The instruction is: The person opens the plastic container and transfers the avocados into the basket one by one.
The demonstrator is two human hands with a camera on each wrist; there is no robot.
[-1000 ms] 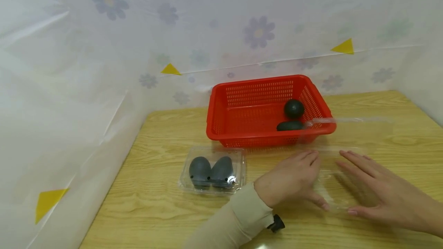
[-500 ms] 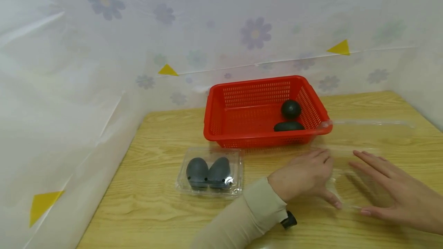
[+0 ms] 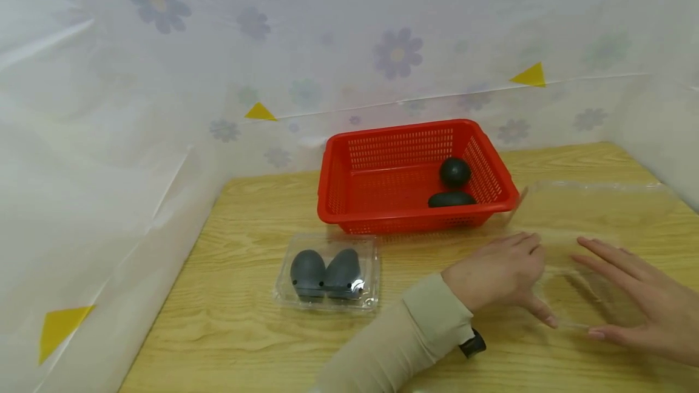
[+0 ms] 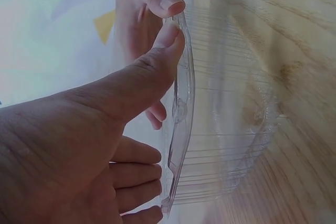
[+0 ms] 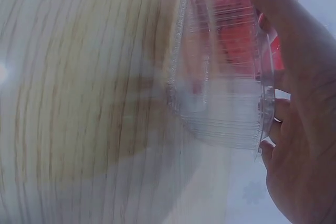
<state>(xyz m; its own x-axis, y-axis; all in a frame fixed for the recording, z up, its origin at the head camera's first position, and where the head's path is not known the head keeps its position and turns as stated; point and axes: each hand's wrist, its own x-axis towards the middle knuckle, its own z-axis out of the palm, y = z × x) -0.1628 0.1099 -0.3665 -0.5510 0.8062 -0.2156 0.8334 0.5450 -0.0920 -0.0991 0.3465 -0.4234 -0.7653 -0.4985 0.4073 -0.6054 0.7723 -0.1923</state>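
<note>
Both hands hold a clear plastic clamshell container, with its lid standing open at the back. My left hand is at its left side, and my right hand is at its right. In the left wrist view, the left thumb presses the rim of the container and the other fingers bear on the edge. The right wrist view has the right hand around the opposite end of the rim. Wood grain shows through the container's bottom, and I see nothing inside it.
A red plastic basket stands at the back, holding a round dark fruit and an elongated dark one. Left of the hands sits a closed clamshell with two dark egg-shaped fruits. White flowered sheeting walls the table.
Both hands have moved right together with the open container. Its lid, earlier overlapping the basket's front right corner, now stands mostly to the right of it. The view has shifted slightly.
</note>
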